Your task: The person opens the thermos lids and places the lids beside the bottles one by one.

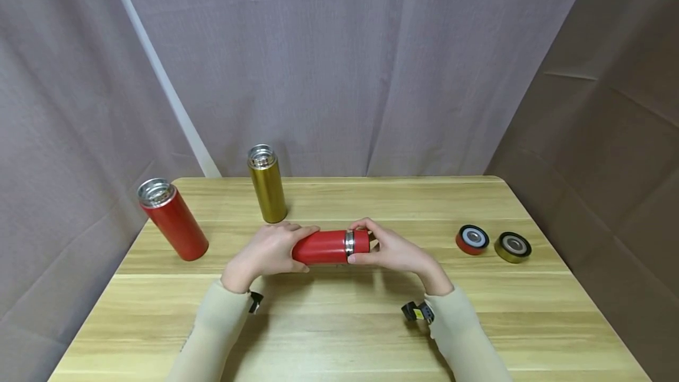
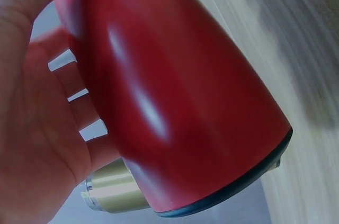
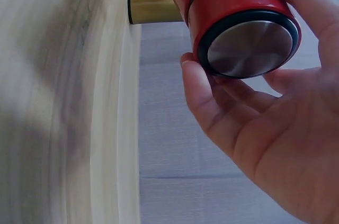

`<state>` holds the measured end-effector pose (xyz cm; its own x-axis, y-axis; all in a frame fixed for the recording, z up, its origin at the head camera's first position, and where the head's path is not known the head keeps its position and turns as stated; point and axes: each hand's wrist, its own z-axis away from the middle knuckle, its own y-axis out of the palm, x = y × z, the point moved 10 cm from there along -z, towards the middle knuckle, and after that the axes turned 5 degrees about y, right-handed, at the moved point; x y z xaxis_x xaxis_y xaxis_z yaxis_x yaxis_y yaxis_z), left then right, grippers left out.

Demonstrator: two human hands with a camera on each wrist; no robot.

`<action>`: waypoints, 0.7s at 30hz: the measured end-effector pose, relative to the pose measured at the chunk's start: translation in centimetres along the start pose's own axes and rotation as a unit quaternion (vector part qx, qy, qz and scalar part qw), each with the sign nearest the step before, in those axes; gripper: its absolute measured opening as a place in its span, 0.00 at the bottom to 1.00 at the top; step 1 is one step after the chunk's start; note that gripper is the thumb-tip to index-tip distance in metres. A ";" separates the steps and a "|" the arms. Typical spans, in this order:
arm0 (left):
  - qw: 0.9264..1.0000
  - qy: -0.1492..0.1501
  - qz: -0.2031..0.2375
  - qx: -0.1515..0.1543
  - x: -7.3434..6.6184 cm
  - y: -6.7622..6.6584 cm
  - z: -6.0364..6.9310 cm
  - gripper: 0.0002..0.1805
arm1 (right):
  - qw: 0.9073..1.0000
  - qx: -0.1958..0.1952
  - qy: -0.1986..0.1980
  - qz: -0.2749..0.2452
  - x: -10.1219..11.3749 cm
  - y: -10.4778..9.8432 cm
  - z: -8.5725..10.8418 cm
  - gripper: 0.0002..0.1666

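Note:
A red thermos (image 1: 320, 247) is held on its side above the middle of the table, its lid (image 1: 362, 241) to the right. My left hand (image 1: 273, 248) grips the body near its base, thumb on one side and fingers on the other, also seen in the left wrist view around the red body (image 2: 175, 86). With curled fingers and thumb, my right hand (image 1: 389, 248) holds the lid by its side. A steel band shows between lid and body. In the right wrist view the lid's round metal top (image 3: 250, 49) faces the camera.
A gold thermos (image 1: 269, 190) without a lid stands at the back, left of centre. Another lidless red thermos (image 1: 177, 226) stands at the far left. On the right lie a red lid (image 1: 472, 239) and a gold lid (image 1: 512, 247), undersides up. A curtain (image 1: 318, 63) hangs behind the table.

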<state>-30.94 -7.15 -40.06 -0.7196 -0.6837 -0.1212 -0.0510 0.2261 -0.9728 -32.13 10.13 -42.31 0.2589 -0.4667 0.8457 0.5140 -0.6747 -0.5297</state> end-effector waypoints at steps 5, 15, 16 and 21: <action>1.000 -0.002 -0.001 0.000 0.0 0.0 0.0 0.45 | 1.000 0.006 0.008 -0.004 -0.1 0.0 0.0 0.44; 1.000 0.003 -0.002 0.001 -0.1 -0.1 0.1 0.45 | 0.999 0.019 0.024 -0.015 -0.5 0.2 0.0 0.44; 1.000 0.002 -0.001 0.001 -0.1 0.0 0.1 0.45 | 0.999 0.018 0.023 -0.017 -0.5 0.2 0.0 0.44; 1.000 -0.001 0.000 0.004 0.0 0.1 0.1 0.46 | 1.000 0.010 0.009 -0.009 -0.2 0.1 -0.1 0.43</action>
<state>-30.85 -7.20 -40.17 -0.7176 -0.6855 -0.1228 -0.0445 0.2210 -0.9742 -32.22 10.14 -42.55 0.2351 -0.4655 0.8533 0.5344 -0.6714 -0.5135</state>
